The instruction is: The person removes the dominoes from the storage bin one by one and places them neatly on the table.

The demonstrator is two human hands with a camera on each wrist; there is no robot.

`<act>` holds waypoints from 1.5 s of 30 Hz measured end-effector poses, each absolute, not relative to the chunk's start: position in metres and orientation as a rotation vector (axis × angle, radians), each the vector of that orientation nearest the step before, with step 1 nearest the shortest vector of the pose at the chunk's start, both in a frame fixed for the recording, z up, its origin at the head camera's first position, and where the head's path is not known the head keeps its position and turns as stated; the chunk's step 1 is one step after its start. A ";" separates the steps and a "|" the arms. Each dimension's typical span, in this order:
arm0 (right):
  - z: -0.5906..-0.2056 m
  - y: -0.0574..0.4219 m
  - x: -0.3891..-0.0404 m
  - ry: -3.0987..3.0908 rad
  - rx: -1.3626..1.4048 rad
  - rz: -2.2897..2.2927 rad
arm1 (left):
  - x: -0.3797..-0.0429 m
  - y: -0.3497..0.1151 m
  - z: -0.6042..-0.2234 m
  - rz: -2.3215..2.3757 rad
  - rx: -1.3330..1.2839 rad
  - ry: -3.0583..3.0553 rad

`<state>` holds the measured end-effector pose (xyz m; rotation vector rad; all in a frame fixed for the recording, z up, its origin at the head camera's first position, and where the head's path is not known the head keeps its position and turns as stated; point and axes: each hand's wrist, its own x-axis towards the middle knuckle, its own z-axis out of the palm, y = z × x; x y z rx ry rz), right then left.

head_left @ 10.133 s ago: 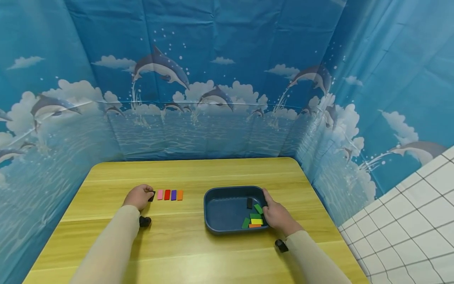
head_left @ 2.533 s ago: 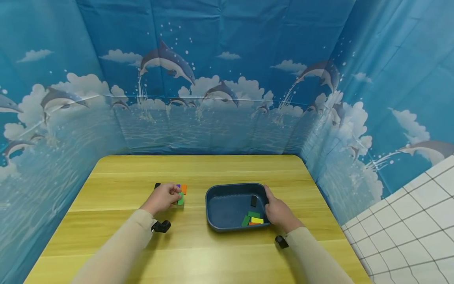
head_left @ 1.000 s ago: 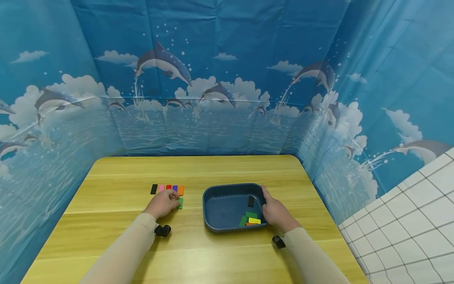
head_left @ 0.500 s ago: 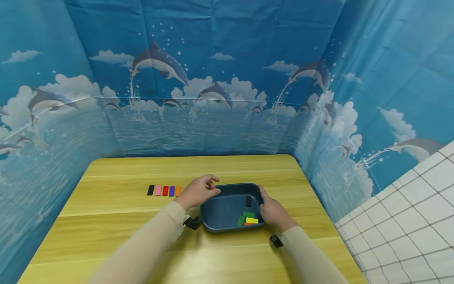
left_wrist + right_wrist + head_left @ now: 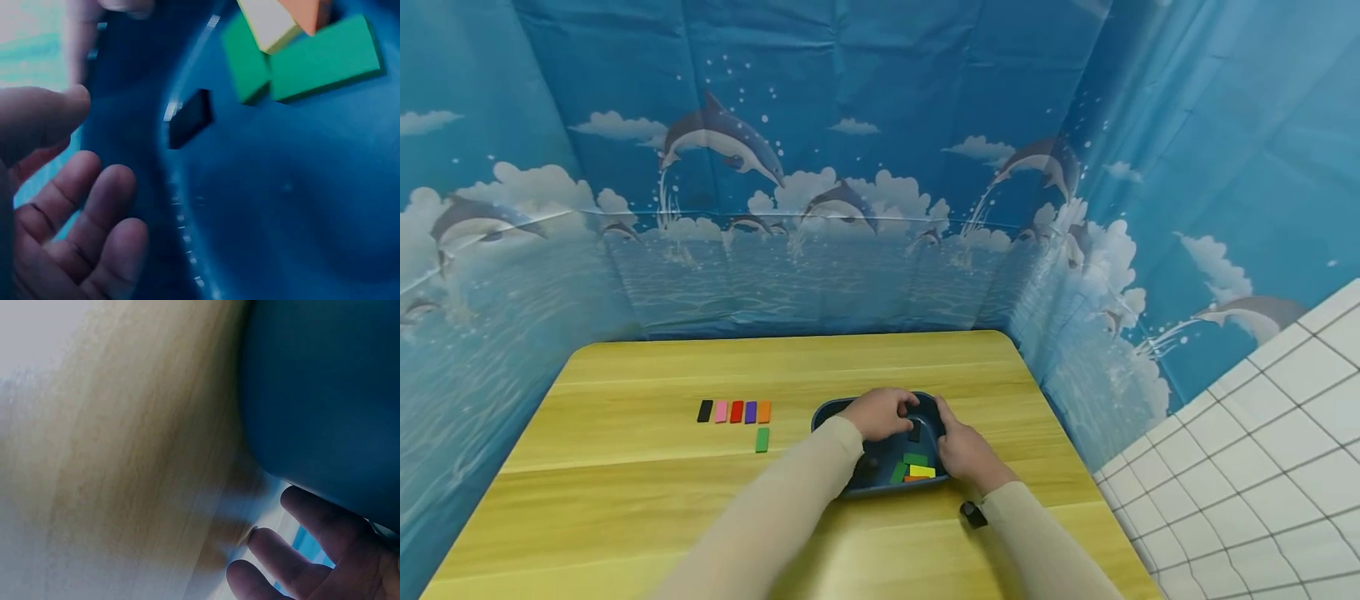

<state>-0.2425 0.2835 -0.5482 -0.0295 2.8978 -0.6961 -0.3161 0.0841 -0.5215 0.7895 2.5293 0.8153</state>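
Note:
My left hand hovers over the dark blue tray, fingers loosely bent and nothing between them. Close to its fingertips a black block lies in the tray; in the left wrist view that black block sits by the wall. Two green blocks, one of them here, a yellow block and an orange block cluster at the tray's near right corner. My right hand holds the tray's right rim, thumb over the edge and fingers along the outer wall.
Left of the tray, a row on the wooden table runs black, pink, red, purple and orange block. One green block lies just below the orange one. A dolphin-print curtain surrounds the table's back.
A black block joined the row's left end. One green block went from the tray to below the orange one; my left hand let go and moved right over the tray. The right hand stayed.

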 end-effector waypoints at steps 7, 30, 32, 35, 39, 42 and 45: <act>-0.550 0.281 -0.242 2.930 -0.061 -0.677 | -0.318 0.097 -0.552 0.635 0.812 2.597; -0.553 0.280 -0.234 2.895 -0.050 -0.699 | -0.305 0.098 -0.594 0.782 0.597 2.696; -0.553 0.280 -0.234 2.897 -0.050 -0.717 | -0.306 0.097 -0.595 0.796 0.598 2.688; -0.554 0.280 -0.235 2.904 -0.045 -0.717 | -0.308 0.097 -0.595 0.796 0.605 2.686; -0.555 0.280 -0.236 2.910 -0.040 -0.714 | -0.310 0.096 -0.594 0.785 0.611 2.683; -0.555 0.281 -0.238 2.900 -0.032 -0.738 | -0.311 0.096 -0.592 0.780 0.613 2.686; -0.555 0.281 -0.240 2.887 -0.013 -0.751 | -0.311 0.097 -0.589 0.780 0.611 2.688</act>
